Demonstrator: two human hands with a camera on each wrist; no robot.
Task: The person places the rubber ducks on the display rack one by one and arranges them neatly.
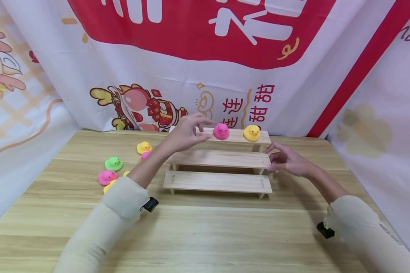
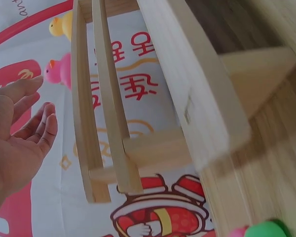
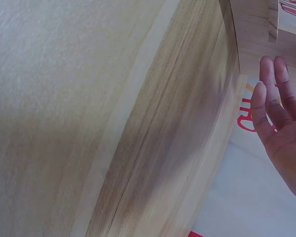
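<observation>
A three-step wooden shelf stands on the table. On its top step sit a pink toy duck and, to the right, a yellow toy duck. My left hand is over the left part of the top step, thumb and fingers spread apart. In the left wrist view, its fingertips are close beside the pink duck, with nothing between them. My right hand is at the shelf's right end, fingertips right at the middle step's edge. Its fingers look fairly straight in the right wrist view.
Left of the shelf, several toy ducks lie on the table, among them a green duck, a pink duck and a yellow duck, some partly behind my left forearm. A printed cloth hangs close behind the shelf.
</observation>
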